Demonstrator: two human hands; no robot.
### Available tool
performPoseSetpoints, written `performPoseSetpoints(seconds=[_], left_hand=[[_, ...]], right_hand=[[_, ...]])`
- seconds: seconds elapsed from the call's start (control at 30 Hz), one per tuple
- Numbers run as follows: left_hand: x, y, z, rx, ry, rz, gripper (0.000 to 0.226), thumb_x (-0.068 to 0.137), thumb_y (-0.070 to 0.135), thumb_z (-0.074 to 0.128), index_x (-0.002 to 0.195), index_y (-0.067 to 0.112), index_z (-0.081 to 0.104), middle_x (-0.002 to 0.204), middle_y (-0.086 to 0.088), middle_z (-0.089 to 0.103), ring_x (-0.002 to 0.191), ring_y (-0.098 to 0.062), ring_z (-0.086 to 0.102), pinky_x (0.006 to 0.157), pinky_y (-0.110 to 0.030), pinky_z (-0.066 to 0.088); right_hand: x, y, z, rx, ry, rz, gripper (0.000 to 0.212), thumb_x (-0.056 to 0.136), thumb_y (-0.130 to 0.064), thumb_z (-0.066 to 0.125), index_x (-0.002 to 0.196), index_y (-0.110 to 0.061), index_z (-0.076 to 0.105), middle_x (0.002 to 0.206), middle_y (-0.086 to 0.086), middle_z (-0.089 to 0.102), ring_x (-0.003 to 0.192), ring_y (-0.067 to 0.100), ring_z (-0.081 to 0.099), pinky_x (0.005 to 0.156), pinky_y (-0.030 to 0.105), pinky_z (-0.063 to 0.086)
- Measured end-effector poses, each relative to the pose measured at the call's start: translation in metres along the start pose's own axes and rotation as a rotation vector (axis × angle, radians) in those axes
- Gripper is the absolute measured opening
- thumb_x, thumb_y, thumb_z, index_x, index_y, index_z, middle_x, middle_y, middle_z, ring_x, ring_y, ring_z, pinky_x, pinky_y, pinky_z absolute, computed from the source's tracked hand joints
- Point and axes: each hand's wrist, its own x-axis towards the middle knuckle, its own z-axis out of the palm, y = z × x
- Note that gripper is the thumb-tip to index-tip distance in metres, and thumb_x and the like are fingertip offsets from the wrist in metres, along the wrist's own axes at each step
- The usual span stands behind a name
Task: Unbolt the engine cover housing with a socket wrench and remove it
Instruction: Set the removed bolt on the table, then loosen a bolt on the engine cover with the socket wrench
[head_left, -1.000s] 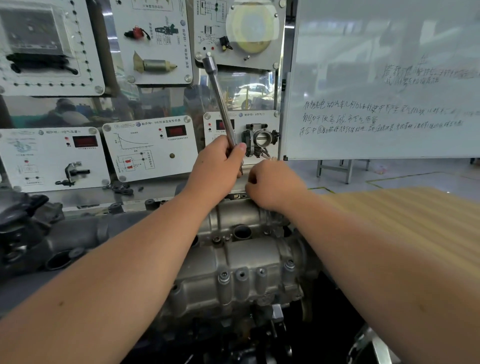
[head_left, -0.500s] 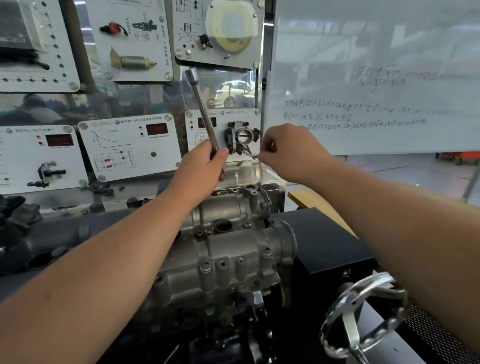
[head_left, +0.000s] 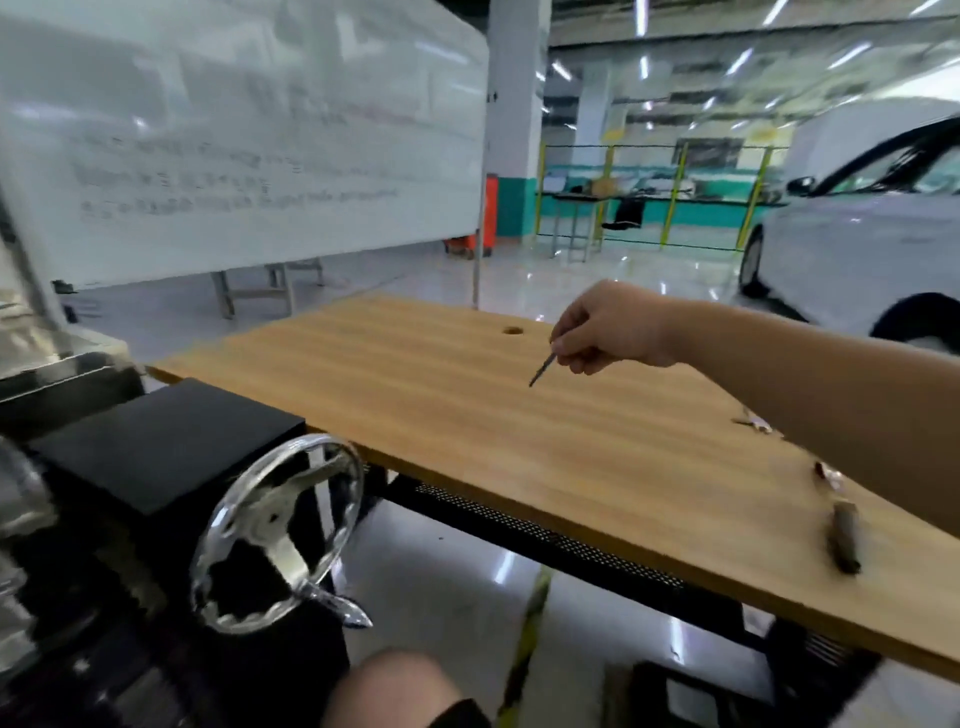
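My right hand (head_left: 605, 332) pinches a thin bolt (head_left: 543, 369) just above the wooden tabletop (head_left: 467, 415), near its round hole (head_left: 512, 330); my left hand is out of view.

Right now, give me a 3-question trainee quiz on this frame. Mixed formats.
1. True or false: the right hand pinches a thin bolt above the wooden table.
2. Multiple choice: what lies on the table near the right forearm? A) a dark cylindrical piece B) a hammer C) a tape roll
3. Fill in: the chrome ___ sits left of the table, beside the black box.

Key: 1 true; 2 A; 3 handwheel. The left hand and the wrench are out of view.
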Motion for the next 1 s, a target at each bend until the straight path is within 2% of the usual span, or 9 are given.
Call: performPoseSetpoints(seconds=[0.13, 0.23, 0.3, 0.43, 0.53, 0.73, 0.87, 0.93, 1.0], left_hand=[[0.003, 0.014, 0.072, -0.043, -0.087, 0.008, 0.027, 0.096, 0.049, 0.056, 0.102, 0.023, 0.062, 0.091, -0.003, 0.077, 0.064, -0.028, 0.065, 0.072, -0.050, 0.053], [-0.002, 0.023, 0.105, -0.033, -0.119, 0.051, 0.027, 0.097, 0.048, 0.056, 0.101, 0.022, 0.062, 0.089, -0.003, 0.076, 0.065, -0.028, 0.065, 0.072, -0.049, 0.052], [-0.004, 0.026, 0.116, 0.023, -0.099, 0.077, 0.027, 0.098, 0.047, 0.056, 0.101, 0.022, 0.062, 0.089, -0.004, 0.076, 0.066, -0.028, 0.065, 0.072, -0.049, 0.052], [-0.009, 0.028, 0.129, 0.008, -0.204, 0.073, 0.026, 0.099, 0.046, 0.056, 0.100, 0.020, 0.062, 0.087, -0.004, 0.075, 0.068, -0.028, 0.066, 0.072, -0.048, 0.052], [-0.014, 0.021, 0.136, 0.120, -0.135, 0.146, 0.026, 0.099, 0.045, 0.056, 0.099, 0.020, 0.062, 0.086, -0.005, 0.074, 0.069, -0.028, 0.066, 0.072, -0.047, 0.052], [-0.029, 0.019, 0.148, 0.130, -0.213, 0.144, 0.026, 0.101, 0.043, 0.055, 0.098, 0.018, 0.061, 0.085, -0.005, 0.073, 0.071, -0.028, 0.066, 0.072, -0.045, 0.052], [-0.037, 0.018, 0.148, 0.133, -0.205, 0.112, 0.025, 0.102, 0.041, 0.055, 0.097, 0.017, 0.061, 0.084, -0.005, 0.071, 0.073, -0.029, 0.066, 0.072, -0.044, 0.051], [-0.042, 0.020, 0.146, 0.127, -0.226, 0.116, 0.025, 0.102, 0.041, 0.054, 0.097, 0.017, 0.061, 0.083, -0.005, 0.071, 0.074, -0.029, 0.066, 0.072, -0.044, 0.051], [-0.044, 0.017, 0.135, 0.210, -0.200, 0.117, 0.026, 0.103, 0.040, 0.054, 0.096, 0.016, 0.061, 0.083, -0.005, 0.070, 0.075, -0.029, 0.066, 0.072, -0.043, 0.051]], right_hand=[[-0.032, 0.074, -0.047, -0.219, -0.027, 0.210, 0.013, 0.095, -0.014, 0.067, 0.086, -0.006, 0.071, 0.067, 0.003, 0.069, 0.053, 0.011, 0.060, 0.052, 0.024, 0.050], [-0.050, 0.122, -0.060, -0.343, -0.091, 0.332, 0.014, 0.096, -0.015, 0.065, 0.086, -0.008, 0.071, 0.074, 0.005, 0.068, 0.062, 0.017, 0.060, 0.059, 0.027, 0.048], [-0.059, 0.150, -0.059, -0.403, -0.128, 0.395, 0.016, 0.096, -0.016, 0.064, 0.088, -0.005, 0.072, 0.076, 0.006, 0.068, 0.066, 0.020, 0.059, 0.059, 0.028, 0.046], [-0.070, 0.183, -0.055, -0.465, -0.197, 0.504, 0.025, 0.098, -0.018, 0.061, 0.102, 0.004, 0.071, 0.078, 0.007, 0.068, 0.064, 0.017, 0.058, 0.055, 0.024, 0.045], [-0.074, 0.190, -0.061, -0.591, -0.232, 0.537, 0.024, 0.097, -0.024, 0.061, 0.101, -0.004, 0.073, 0.077, 0.001, 0.071, 0.062, 0.015, 0.059, 0.051, 0.024, 0.045], [-0.068, 0.170, -0.079, -0.796, -0.078, 0.378, 0.024, 0.092, -0.039, 0.067, 0.097, -0.018, 0.076, 0.083, -0.003, 0.076, 0.063, 0.015, 0.062, 0.062, 0.026, 0.052], [-0.058, 0.148, -0.069, -0.783, -0.082, 0.313, 0.027, 0.091, -0.042, 0.068, 0.101, -0.017, 0.076, 0.090, 0.003, 0.077, 0.079, 0.023, 0.070, 0.082, 0.041, 0.060], [-0.055, 0.134, -0.056, -0.806, -0.098, 0.253, 0.030, 0.093, -0.043, 0.066, 0.104, -0.018, 0.076, 0.091, 0.000, 0.076, 0.087, 0.023, 0.070, 0.082, 0.039, 0.058], [-0.054, 0.114, -0.037, -0.835, -0.096, 0.157, 0.030, 0.094, -0.045, 0.063, 0.109, -0.022, 0.074, 0.095, -0.008, 0.073, 0.090, 0.018, 0.065, 0.076, 0.032, 0.048]])
